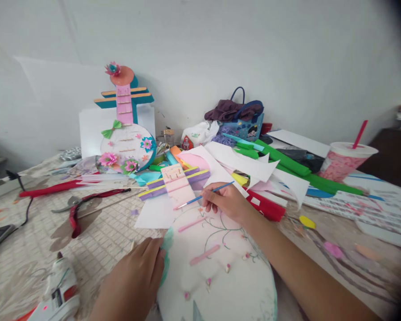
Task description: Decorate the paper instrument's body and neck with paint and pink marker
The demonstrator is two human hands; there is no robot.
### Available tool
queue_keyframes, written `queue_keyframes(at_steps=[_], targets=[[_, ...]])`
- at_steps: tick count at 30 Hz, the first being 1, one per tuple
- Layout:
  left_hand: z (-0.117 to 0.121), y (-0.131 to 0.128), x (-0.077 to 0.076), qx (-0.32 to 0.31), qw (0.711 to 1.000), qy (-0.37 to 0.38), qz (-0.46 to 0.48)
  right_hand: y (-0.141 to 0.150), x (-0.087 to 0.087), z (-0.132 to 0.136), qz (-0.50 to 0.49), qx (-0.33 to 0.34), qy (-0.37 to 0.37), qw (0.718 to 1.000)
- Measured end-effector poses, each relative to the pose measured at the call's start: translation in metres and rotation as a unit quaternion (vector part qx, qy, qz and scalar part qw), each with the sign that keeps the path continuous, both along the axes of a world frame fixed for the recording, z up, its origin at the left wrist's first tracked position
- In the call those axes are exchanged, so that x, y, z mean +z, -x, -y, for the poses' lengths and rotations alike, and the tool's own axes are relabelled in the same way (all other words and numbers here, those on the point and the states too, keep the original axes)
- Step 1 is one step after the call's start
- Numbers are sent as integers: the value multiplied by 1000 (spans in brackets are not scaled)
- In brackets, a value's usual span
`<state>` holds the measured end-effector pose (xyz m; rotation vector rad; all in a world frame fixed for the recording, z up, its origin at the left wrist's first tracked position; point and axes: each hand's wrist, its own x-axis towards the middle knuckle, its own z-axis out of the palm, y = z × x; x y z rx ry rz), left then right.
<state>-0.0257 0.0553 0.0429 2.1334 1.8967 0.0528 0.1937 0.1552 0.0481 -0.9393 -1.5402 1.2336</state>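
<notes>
My right hand (225,203) is closed on a thin blue paintbrush (203,195) whose tip points left, over the upper part of a round white craft piece (220,272). That piece carries painted green stems, small pink buds and two pink sticks. A pink neck with purple and yellow crossbars (177,183) joins its top. My left hand (137,276) lies flat with fingers stretched on the table, touching the round piece's teal left edge.
A finished paper instrument model (127,129) stands at the back left. Red pliers (83,205) and a white glue gun (58,294) lie to the left. Green paper rolls (287,162), white sheets, a blue bag (242,120) and a pink cup with straw (344,160) crowd the right.
</notes>
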Motion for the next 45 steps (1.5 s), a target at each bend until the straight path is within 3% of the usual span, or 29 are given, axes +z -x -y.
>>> queue_keyframes(at_steps=[13, 22, 26, 32, 37, 41, 45], targets=[[0, -1, 3, -12, 1000, -7, 12, 4, 1, 5, 1, 41, 11, 999], [1, 0, 0, -12, 1000, -22, 9, -18, 11, 4, 85, -35, -42, 995], [0, 1, -1, -17, 999, -33, 22, -17, 15, 8, 29, -30, -33, 999], [-1, 2, -2, -20, 999, -20, 21, 5, 5, 9, -18, 34, 28, 999], [-1, 1, 0, -10, 1000, -9, 13, 0, 4, 7, 17, 6, 25, 1000], [0, 0, 2, -10, 1000, -8, 10, -16, 15, 11, 57, -54, 7, 997], [0, 1, -1, -9, 1000, -20, 15, -17, 24, 19, 12, -55, 19, 998]])
